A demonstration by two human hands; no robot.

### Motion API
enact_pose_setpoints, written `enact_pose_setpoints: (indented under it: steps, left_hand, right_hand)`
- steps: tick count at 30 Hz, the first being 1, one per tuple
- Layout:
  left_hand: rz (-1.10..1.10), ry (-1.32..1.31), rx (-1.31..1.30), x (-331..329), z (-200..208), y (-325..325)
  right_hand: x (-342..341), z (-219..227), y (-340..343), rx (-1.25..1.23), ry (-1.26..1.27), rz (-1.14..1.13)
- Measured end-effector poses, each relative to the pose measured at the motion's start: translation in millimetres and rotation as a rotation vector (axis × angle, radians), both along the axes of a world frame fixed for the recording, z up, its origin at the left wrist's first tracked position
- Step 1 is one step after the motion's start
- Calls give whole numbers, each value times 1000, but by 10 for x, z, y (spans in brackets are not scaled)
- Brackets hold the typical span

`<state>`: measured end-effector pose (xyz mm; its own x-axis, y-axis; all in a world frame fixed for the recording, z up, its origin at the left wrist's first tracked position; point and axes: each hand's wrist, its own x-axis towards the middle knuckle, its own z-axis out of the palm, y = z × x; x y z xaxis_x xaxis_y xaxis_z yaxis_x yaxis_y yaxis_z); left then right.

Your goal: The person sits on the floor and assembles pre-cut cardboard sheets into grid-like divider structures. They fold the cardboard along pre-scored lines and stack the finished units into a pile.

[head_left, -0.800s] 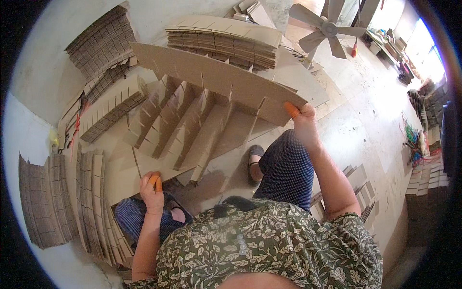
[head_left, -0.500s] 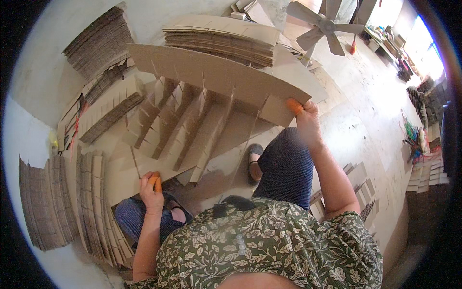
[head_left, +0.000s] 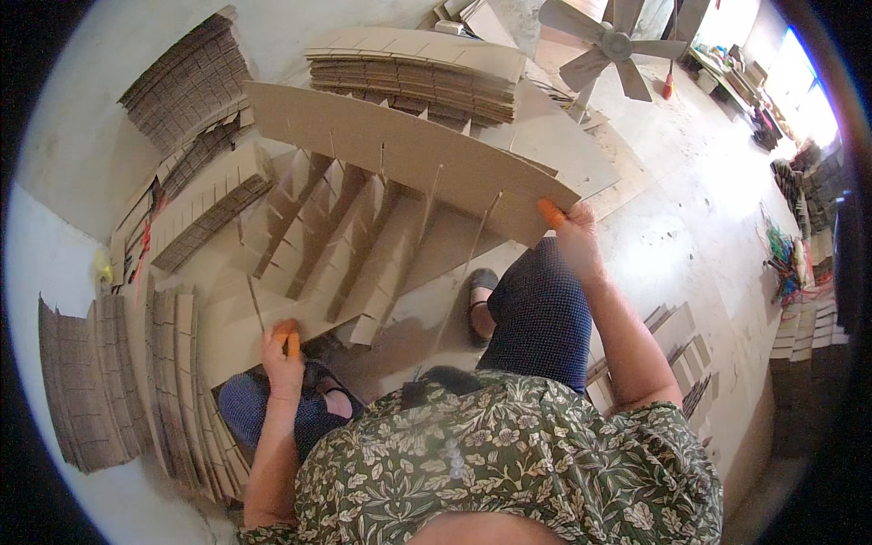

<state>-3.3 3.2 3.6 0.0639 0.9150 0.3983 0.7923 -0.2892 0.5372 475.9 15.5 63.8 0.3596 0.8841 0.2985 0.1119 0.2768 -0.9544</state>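
A long slotted cardboard strip [head_left: 409,150] stands on edge across several parallel cardboard dividers [head_left: 363,241], whose tips poke up along it. My right hand [head_left: 579,241] grips the strip's right end, with an orange cover on the thumb or a finger. At the near left, my left hand [head_left: 283,359], also with orange finger covers, is closed at the near end of a cardboard divider [head_left: 255,300] seen edge-on. Beneath the dividers lies a flat cardboard sheet [head_left: 222,336]. How far the dividers sit in the strip's slots is partly hidden.
Stacked cardboard strips [head_left: 413,77] lie beyond the work, with more stacks [head_left: 91,381] along the left. A fan [head_left: 616,45] stands at the far right. Loose cardboard pieces [head_left: 677,350] lie right of my knee, and tangled coloured cords [head_left: 781,254] farther right.
My right hand has moved slightly left and down, bringing the strip's right end lower and nearer. Divider tips now show above the strip's far edge. My left hand has barely moved.
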Motion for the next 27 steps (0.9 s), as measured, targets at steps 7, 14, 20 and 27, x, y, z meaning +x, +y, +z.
enact_pose_setpoints:
  steps: [7,14,20,27]
  left_hand:
    - [-40,20,212,171,990,598]
    - [-359,201,479,863,1971,1841]
    - [-437,346,416,1066,1883,2644]
    - [-457,258,242,1072,1792,2731]
  right_hand:
    - [-85,-4,-11,-19,-14,-45]
    - [-235,155,3,49,37,-23]
    - [-262,207,4,29,-185,-113]
    - [-184,340,-33,-80,-93,18]
